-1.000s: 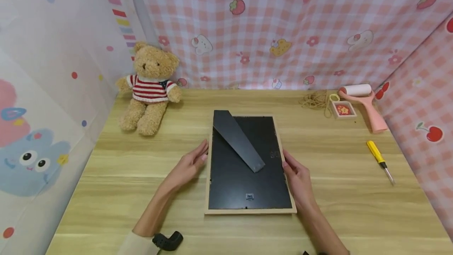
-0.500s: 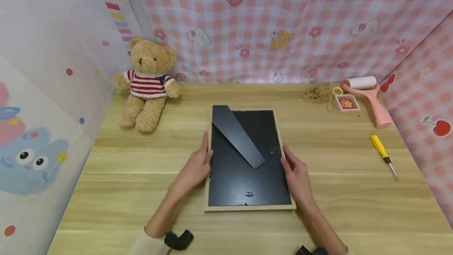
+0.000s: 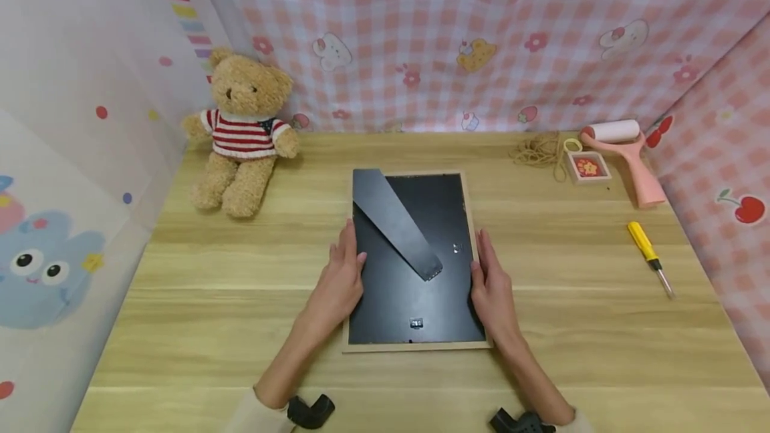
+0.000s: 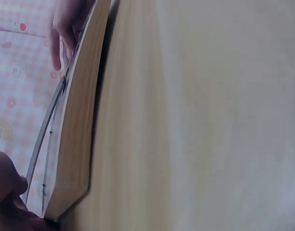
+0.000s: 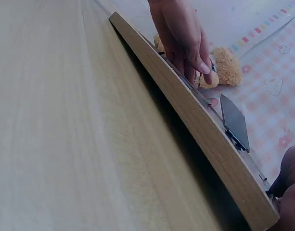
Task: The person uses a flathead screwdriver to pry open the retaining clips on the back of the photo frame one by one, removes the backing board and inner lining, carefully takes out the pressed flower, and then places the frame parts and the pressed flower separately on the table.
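A picture frame with a pale wood rim and black backing lies back-up in the middle of the table. Its dark easel leg slants across the backing, and a small metal hanger sits near the bottom. My left hand holds the left side, thumb at the rim and fingers along the outer edge. On the opposite side my right hand grips the rim likewise, its thumb over the edge. The right wrist view shows a dark gap under the wooden edge.
A teddy bear in a striped sweater sits at the back left. Twine, a small framed box and a pink lint roller lie at the back right. Nearer is a yellow-handled screwdriver. Patterned curtains border the table.
The left hand has straightened its fingers along the frame and come further over its edge. The frame has shifted slightly left between both hands. The head view has tilted down a little.
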Tool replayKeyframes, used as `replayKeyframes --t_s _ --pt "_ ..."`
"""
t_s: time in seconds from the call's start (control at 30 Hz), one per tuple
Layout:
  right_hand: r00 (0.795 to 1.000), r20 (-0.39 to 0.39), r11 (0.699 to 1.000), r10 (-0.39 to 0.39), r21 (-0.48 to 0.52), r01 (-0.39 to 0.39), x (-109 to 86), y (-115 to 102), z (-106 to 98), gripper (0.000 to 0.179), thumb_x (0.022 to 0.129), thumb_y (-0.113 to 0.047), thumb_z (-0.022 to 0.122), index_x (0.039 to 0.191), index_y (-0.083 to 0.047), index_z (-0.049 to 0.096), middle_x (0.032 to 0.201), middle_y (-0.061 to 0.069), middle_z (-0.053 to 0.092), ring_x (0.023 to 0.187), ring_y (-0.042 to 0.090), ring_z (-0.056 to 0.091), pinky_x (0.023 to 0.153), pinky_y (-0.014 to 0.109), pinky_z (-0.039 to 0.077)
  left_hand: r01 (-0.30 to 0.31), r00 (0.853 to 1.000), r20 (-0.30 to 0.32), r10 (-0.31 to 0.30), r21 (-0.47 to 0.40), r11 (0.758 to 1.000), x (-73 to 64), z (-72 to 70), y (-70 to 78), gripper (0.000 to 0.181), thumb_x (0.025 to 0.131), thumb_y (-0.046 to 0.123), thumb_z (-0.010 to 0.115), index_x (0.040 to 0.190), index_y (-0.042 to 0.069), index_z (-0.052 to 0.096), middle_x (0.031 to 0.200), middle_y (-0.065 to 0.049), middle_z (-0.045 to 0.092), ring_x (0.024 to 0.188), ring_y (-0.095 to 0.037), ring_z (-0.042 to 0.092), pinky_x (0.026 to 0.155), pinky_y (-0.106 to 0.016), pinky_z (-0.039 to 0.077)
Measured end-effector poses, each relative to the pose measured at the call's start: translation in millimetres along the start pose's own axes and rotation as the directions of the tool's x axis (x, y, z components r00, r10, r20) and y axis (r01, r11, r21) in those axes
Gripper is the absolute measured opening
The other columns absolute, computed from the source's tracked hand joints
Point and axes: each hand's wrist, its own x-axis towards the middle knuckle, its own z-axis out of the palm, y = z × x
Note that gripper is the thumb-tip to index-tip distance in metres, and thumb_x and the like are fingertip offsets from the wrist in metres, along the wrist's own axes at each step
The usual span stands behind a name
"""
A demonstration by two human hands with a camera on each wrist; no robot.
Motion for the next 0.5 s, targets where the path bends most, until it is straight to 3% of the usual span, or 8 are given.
replayKeyframes --t_s 0.13,0.23,0.33,0.5 --pt "1.000 0.008 0.998 0.003 -0.057 -0.003 1.5 2.4 -1.0 0.061 0.110 0.009 0.048 0.169 0.006 0.033 0.174 0.025 0.038 0.163 0.042 0.034 0.134 0.034 0.028 -0.009 1.000 -0.026 0.010 0.054 0.999 -0.5 3.0 3.4 0.066 0.119 0.011 0.041 0.172 -0.009 0.009 0.175 -0.041 0.018 0.159 -0.063 0.023 0.127 -0.072 0.029" --pt "0.999 0.025 0.996 0.024 -0.084 -0.021 3.4 5.0 -3.8 0.058 0.111 0.007 0.048 0.168 0.007 0.034 0.176 0.026 0.033 0.167 0.042 0.027 0.135 0.058 0.021 -0.034 0.998 -0.046 0.039 0.097 0.995 -0.2 5.3 3.9 0.064 0.118 0.008 0.042 0.170 -0.014 0.011 0.173 -0.043 0.019 0.161 -0.059 0.026 0.130 -0.069 0.026" --pt "0.998 0.044 0.994 0.048 -0.101 -0.043 5.3 6.3 -6.4 0.057 0.112 0.003 0.047 0.168 0.007 0.034 0.178 0.026 0.030 0.169 0.042 0.021 0.136 0.062 0.017 -0.047 0.997 -0.056 0.056 0.142 0.989 -0.1 6.9 4.4 0.064 0.118 0.008 0.043 0.168 -0.016 0.013 0.173 -0.044 0.019 0.164 -0.053 0.024 0.133 -0.067 0.022" --pt "0.997 0.068 0.990 0.045 -0.135 -0.036 5.8 7.8 -6.4 0.056 0.112 0.003 0.047 0.167 0.008 0.035 0.178 0.026 0.028 0.170 0.041 0.017 0.136 0.062 0.017 -0.064 0.993 -0.083 0.086 0.237 0.969 -0.5 10.6 3.9 0.064 0.117 0.010 0.048 0.165 -0.020 0.019 0.169 -0.046 0.026 0.162 -0.054 0.030 0.131 -0.068 0.025"
